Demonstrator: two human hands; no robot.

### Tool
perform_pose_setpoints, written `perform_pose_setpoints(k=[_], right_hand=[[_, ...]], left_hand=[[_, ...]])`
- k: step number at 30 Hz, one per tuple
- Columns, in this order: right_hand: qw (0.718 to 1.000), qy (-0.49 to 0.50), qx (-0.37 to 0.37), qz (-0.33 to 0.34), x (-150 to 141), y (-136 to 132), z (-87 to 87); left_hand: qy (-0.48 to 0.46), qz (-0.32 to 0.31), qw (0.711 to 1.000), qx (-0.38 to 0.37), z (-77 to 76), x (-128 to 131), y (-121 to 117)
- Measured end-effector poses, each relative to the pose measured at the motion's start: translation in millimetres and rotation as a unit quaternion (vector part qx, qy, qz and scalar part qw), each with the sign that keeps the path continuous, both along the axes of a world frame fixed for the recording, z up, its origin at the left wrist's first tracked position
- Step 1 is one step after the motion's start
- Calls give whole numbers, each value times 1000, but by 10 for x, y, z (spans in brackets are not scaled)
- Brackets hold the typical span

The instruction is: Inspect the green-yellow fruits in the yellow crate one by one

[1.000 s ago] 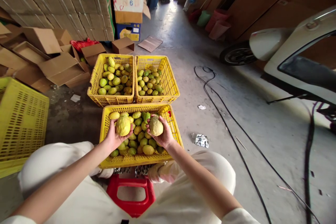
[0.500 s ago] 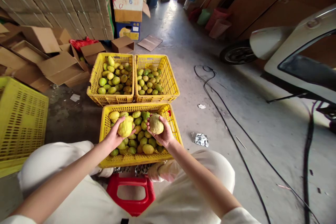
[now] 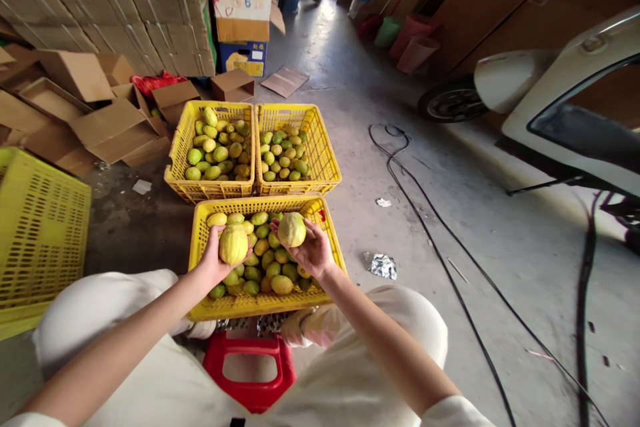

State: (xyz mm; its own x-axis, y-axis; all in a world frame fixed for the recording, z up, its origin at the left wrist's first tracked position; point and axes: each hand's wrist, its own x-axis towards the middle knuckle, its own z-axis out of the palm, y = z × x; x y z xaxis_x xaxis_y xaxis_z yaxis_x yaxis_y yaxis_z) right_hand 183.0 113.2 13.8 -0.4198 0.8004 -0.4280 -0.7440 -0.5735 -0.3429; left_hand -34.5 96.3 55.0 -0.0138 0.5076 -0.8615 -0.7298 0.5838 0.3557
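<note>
In my left hand (image 3: 213, 265) rests a large yellow lemon-like fruit (image 3: 233, 245), with the fingers curled beneath it. My right hand (image 3: 315, 250) holds a paler yellow-green lemon-like fruit (image 3: 292, 229) at its fingertips, palm turned up. Both hands are above the front yellow crate (image 3: 330, 233), which contains many yellow and green fruits (image 3: 269, 259) of the same sort. The fingers partly hide behind the held fruits.
Behind stand two more yellow fruit crates, one left (image 3: 210, 185) and one right (image 3: 323, 147). A larger yellow crate (image 3: 40, 240) is at far left, near cardboard boxes (image 3: 110, 127). A red plastic stool (image 3: 287, 367) lies below me. Black cables (image 3: 425, 197) and a scooter (image 3: 530, 93) are right.
The fruit in my right hand has turned and moved slightly left and up, and those fingers have opened out more. In my left hand the fruit has rotated and shifted slightly left.
</note>
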Motion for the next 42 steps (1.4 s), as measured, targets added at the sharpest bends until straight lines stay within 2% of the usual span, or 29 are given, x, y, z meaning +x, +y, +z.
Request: perform_pose_setpoints(k=[8,13,22,32,38,42], right_hand=[[999,17,-49,-2,-21,-16,-81],[998,-13,-66,-17,-27,-5,-97],[999,-17,-33,0,-31,-11,-46],[997,-22,-68,-27,-34,25,-75],[997,-18,-70,-27,-19,22,-184],[997,0,-61,-38,-31,19,-155]], left_hand=[[17,-46,999,0,-57,0,-20],[19,-42,999,12,-72,24,-36],[49,-33,998,4,-163,-1,-70],[41,-48,998,-24,-69,11,-48],[53,-37,998,-11,-97,42,-49],[43,-30,999,4,-97,49,-50]])
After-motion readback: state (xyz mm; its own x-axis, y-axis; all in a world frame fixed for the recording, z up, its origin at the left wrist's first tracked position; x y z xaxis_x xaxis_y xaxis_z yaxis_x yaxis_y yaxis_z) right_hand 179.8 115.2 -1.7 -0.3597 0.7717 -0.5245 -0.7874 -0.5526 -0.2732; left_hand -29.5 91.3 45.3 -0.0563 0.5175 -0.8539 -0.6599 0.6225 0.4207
